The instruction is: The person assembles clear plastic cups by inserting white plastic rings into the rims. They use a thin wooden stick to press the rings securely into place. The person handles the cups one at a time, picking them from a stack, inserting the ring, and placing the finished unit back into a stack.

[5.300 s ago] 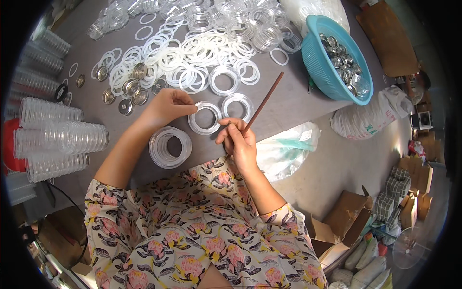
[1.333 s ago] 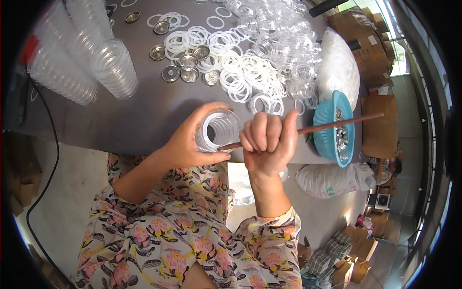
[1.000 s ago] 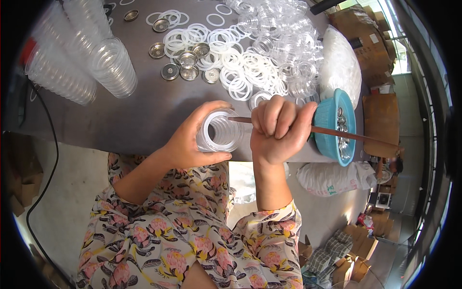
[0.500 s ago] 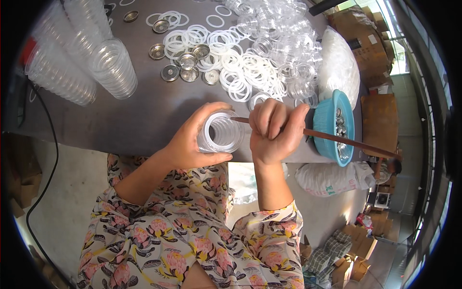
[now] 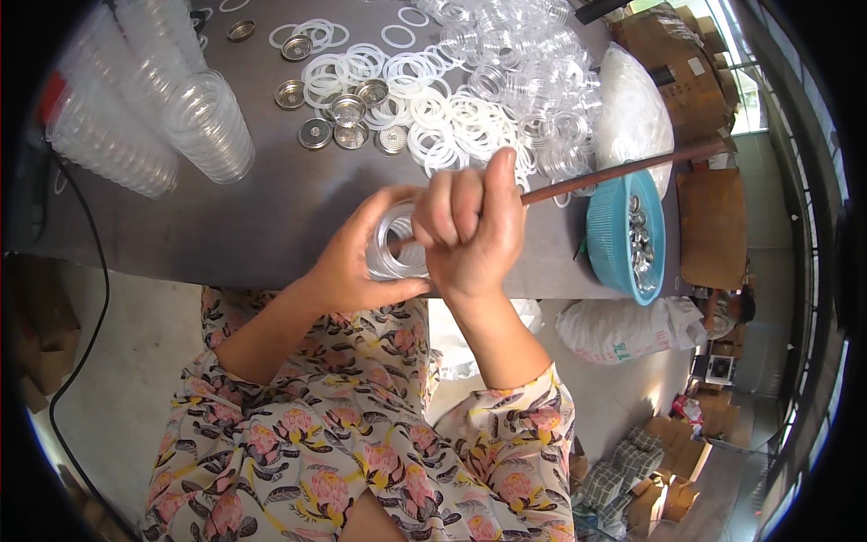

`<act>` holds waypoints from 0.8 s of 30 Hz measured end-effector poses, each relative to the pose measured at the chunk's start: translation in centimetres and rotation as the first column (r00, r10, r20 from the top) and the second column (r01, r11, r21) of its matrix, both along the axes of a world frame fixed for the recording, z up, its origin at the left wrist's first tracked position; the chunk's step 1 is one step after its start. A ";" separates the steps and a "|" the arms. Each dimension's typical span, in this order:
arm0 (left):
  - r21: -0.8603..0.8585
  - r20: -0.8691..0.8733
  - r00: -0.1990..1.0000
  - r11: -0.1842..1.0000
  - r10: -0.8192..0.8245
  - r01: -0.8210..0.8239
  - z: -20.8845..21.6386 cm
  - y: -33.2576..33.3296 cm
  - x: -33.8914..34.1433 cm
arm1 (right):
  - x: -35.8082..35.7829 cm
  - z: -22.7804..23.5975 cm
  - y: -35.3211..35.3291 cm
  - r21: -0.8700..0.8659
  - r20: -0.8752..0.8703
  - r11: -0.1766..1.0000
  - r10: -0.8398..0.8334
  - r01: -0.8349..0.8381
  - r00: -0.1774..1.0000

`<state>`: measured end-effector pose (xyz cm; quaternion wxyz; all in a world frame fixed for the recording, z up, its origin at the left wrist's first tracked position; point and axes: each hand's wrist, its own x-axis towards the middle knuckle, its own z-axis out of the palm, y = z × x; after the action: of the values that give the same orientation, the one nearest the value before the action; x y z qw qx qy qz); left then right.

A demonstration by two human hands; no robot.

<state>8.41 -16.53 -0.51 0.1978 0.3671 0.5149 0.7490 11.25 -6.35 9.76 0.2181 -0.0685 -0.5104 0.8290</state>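
- My left hand (image 5: pixel 348 262) cups a clear plastic lid (image 5: pixel 390 246) at the near edge of the grey table (image 5: pixel 271 212).
- My right hand (image 5: pixel 471 226) is fisted around a brown stick (image 5: pixel 623 170), its tip inside the lid.
- This lid looks mid-fitting; many white gasket rings (image 5: pixel 424 117), metal discs (image 5: pixel 348 110) and clear lids (image 5: pixel 533 63) wait beyond.

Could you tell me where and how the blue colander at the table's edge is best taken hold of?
Grip the blue colander by its near rim, coming from above; the rim stands open and bare there, while small metal parts fill its bowl.
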 end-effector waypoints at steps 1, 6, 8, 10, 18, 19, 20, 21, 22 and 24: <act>-0.008 -0.005 1.000 1.000 0.010 -0.010 0.0 0.1 0.1 | -1.1 0.0 -0.2 0.054 -0.054 0.997 -0.043 0.046 0.998; 0.057 0.052 0.999 0.998 -0.007 0.004 0.6 0.0 0.1 | -1.1 0.9 1.3 0.341 -0.133 0.938 -0.010 0.055 0.991; 0.040 0.042 0.999 0.999 -0.004 0.003 0.5 0.0 0.0 | 0.5 1.1 2.0 0.438 -0.073 0.899 0.040 -0.004 0.996; 0.016 0.005 1.000 1.000 -0.010 0.010 0.5 0.0 0.1 | 1.9 1.3 2.1 0.398 0.054 0.914 0.061 -0.077 0.997; 0.041 0.081 0.997 0.999 -0.019 0.015 0.2 0.0 0.6 | -0.5 -0.4 0.1 -0.070 0.034 0.997 0.022 -0.020 0.999; 0.053 0.114 0.993 0.998 -0.027 0.021 0.3 0.1 0.7 | -1.1 -0.4 0.3 -0.064 0.001 0.998 0.001 -0.001 1.000; 0.039 0.095 0.995 0.999 -0.022 0.018 0.5 0.1 0.6 | -1.6 -0.4 0.4 0.066 -0.053 0.996 -0.055 0.058 0.997; 0.025 0.077 0.997 1.000 -0.019 0.017 0.7 0.0 0.4 | -2.0 -0.4 0.6 0.094 -0.068 0.989 -0.107 0.113 0.992; 0.016 0.059 0.998 1.000 -0.012 0.011 0.8 -0.1 0.2 | -2.4 -0.4 0.9 0.126 -0.085 0.978 -0.154 0.164 0.984; 0.020 0.091 0.996 1.000 -0.007 0.005 0.8 -0.2 0.4 | -1.9 -0.1 2.2 0.166 -0.080 0.949 -0.258 0.268 0.963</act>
<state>8.77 -16.73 0.29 0.2196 0.3364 0.4966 0.7694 9.37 -4.15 9.61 0.3464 -0.0925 -0.5613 0.7459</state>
